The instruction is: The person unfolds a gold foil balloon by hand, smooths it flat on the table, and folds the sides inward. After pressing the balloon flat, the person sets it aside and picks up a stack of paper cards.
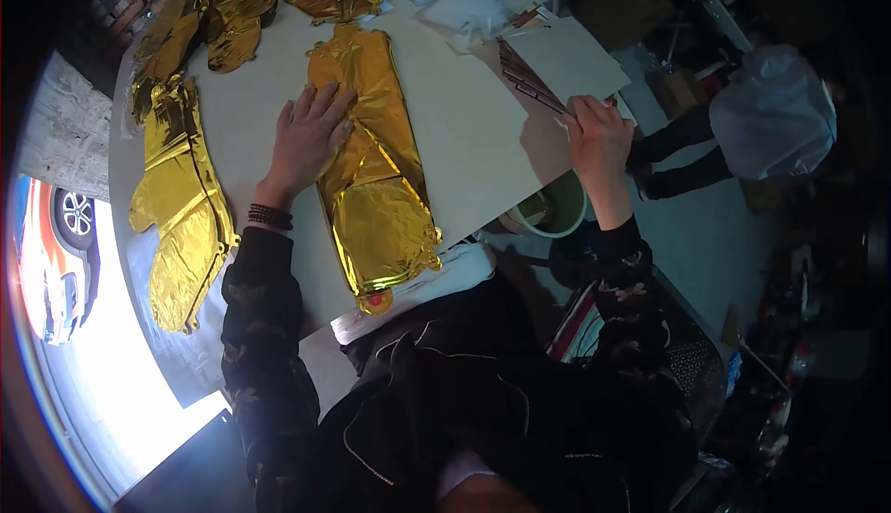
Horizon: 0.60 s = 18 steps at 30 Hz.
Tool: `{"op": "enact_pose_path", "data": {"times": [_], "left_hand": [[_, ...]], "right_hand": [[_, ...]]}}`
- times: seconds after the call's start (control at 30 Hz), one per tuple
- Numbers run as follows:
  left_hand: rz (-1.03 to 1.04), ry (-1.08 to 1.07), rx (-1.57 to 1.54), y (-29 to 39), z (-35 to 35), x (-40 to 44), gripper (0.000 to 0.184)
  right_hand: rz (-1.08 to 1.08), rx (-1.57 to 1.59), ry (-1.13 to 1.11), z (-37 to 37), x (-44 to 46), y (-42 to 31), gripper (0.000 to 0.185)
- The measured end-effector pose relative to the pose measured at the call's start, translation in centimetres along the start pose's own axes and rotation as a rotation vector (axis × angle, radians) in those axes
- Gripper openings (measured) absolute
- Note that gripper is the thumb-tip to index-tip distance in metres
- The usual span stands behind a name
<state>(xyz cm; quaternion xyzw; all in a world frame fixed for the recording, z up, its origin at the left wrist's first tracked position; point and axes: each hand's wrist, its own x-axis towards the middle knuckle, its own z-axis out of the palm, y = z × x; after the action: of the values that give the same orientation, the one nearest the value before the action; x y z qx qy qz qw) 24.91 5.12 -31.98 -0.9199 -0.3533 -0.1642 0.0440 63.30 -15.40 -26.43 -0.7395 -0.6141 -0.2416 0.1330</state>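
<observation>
On the white table lies a long gold foil piece (380, 170), its lower end near my body with a small red spot on it. My left hand (313, 133) rests on the left side of this foil with its fingers spread. Over the table's right edge, my right hand (600, 137) is closed around the near end of thin dark sticks (531, 83), which reach away to the upper left. Another gold foil piece (181, 207) lies to the left of my left hand.
More gold foil (232, 21) and clear plastic bags (464, 7) lie along the table's far side. White sheets (571, 57) are at the far right. A green-rimmed bucket (561, 207) stands below the right edge. A person (775, 114) is on the right.
</observation>
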Motion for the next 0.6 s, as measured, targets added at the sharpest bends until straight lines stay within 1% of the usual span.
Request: {"op": "enact_pose_path", "data": {"times": [0.03,0.13,0.23,0.33,0.43,0.53,0.6], "left_hand": [[-0.002,0.001,-0.009,0.0,-0.1,0.1,0.045],[-0.026,-0.042,-0.098,-0.1,-0.6,0.3,0.045],[-0.061,-0.01,-0.154,-0.3,-0.3,0.3,0.046],[-0.085,-0.018,-0.232,-0.3,-0.6,0.4,0.046],[-0.032,0.151,-0.157,0.4,-2.1,0.7,0.043],[-0.033,0.21,-0.602,3.4,-5.5,2.5,0.04],[-0.041,-0.021,-0.877,7.1,-8.8,4.3,0.044]], "right_hand": [[-0.009,0.036,-0.018,0.2,-0.2,0.2,0.034],[-0.023,0.08,0.057,0.4,-0.5,0.4,0.029],[-0.007,0.104,0.239,-1.3,0.3,-1.0,0.024],[0.008,0.04,0.246,-1.0,1.1,-0.1,0.027],[0.046,0.28,-0.123,-2.1,1.6,1.2,0.04],[0.155,0.506,0.047,-2.2,2.7,3.3,0.039],[0.095,0.3,0.172,-0.6,4.4,7.4,0.039]]}}
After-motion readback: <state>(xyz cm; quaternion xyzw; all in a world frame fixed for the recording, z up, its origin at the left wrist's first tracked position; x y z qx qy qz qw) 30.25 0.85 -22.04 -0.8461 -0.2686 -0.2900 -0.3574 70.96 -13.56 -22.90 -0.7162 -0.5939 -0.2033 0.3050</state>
